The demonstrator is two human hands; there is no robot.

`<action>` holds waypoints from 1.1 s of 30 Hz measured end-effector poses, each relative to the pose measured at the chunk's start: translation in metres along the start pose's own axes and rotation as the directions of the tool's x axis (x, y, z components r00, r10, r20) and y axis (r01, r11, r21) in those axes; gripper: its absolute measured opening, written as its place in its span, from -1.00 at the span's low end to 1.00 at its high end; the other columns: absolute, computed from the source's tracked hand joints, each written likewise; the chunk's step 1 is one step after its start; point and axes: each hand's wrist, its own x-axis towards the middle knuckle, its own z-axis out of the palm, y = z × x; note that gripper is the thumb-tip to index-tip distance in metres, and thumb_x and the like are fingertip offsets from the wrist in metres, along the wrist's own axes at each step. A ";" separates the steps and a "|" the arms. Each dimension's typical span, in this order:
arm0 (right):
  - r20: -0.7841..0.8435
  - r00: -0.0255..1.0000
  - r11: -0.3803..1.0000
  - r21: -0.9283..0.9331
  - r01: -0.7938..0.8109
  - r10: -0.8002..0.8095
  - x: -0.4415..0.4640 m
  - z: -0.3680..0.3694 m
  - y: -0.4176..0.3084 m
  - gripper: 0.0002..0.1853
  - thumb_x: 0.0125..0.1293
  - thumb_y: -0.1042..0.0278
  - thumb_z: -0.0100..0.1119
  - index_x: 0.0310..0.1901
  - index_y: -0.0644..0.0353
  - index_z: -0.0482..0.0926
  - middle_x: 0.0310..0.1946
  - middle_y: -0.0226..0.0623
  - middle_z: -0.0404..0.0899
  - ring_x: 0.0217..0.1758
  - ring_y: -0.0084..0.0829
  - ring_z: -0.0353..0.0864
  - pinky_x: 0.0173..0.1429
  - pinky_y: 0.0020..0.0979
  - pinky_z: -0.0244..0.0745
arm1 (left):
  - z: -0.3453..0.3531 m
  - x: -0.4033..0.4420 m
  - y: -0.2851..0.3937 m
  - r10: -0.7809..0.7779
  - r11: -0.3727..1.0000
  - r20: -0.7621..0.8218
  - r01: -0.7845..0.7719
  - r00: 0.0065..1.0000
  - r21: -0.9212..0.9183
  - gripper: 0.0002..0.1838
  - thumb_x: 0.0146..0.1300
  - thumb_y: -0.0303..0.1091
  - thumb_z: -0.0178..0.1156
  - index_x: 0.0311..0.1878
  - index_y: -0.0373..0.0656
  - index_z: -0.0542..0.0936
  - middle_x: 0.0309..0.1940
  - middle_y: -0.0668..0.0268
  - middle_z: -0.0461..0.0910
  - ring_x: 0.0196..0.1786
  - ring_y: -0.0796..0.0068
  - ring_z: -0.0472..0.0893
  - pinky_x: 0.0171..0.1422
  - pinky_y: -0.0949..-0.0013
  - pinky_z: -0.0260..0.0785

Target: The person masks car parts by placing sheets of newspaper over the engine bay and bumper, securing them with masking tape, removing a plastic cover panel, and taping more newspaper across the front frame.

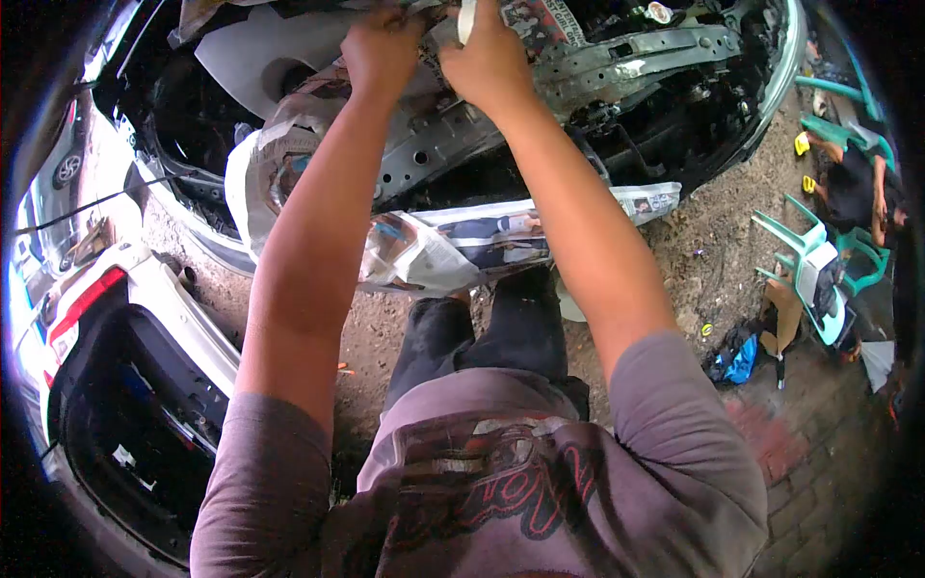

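Observation:
Both my hands reach over a car's open front end at the top of the view. My left hand [383,53] is closed, its fingertips at the edge of the newspaper covering; what they pinch is hidden. Close beside it, my right hand [489,60] is closed around white tape [466,19], seen edge-on. Newspaper [554,21] lies just beyond my right hand. More newspaper [491,236] wraps the car's front edge below my forearms. A bare metal crossbar [626,60] with holes runs under my hands. A grey panel [255,63] lies left of my left hand.
A white car with an open trunk [135,385] stands at lower left. To the right are green plastic chairs [805,255], a seated person in dark clothes [853,188] and a blue plastic bag [741,359] on the ground. Another car [66,173] is at far left.

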 end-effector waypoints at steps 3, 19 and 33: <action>0.141 0.988 0.984 0.157 -0.082 0.060 0.011 0.008 -0.002 -0.11 0.35 0.42 0.29 0.65 0.27 0.07 0.47 0.35 0.39 0.45 0.29 0.50 0.48 0.08 0.43 | 0.002 0.006 0.004 -0.463 0.733 0.242 0.522 0.853 -0.436 -0.54 0.32 0.14 0.33 0.13 0.10 0.80 0.04 0.22 0.82 0.06 0.11 0.80 0.18 0.08 0.65; 0.217 0.970 0.958 0.283 0.043 -0.107 0.016 0.035 0.015 -0.08 0.41 0.43 0.14 0.70 0.25 -0.12 0.61 0.37 0.14 0.67 0.26 0.20 0.71 -0.02 0.16 | -0.033 0.007 0.012 -0.474 0.790 0.258 0.536 0.842 -0.296 -0.52 0.30 0.20 0.29 0.08 0.12 0.83 -0.08 -0.01 0.81 0.01 -0.15 0.79 0.19 -0.05 0.64; 0.211 0.972 0.957 0.289 0.041 -0.105 0.014 0.041 0.023 -0.05 0.41 0.52 0.10 0.72 0.18 -0.20 0.65 0.38 0.04 0.68 0.26 0.20 0.68 -0.02 0.23 | -0.056 0.023 0.006 -0.575 0.789 0.190 0.601 0.796 -0.131 -0.11 0.13 0.40 0.46 0.32 -0.11 0.54 0.10 -0.10 0.75 0.17 -0.19 0.74 0.24 -0.13 0.58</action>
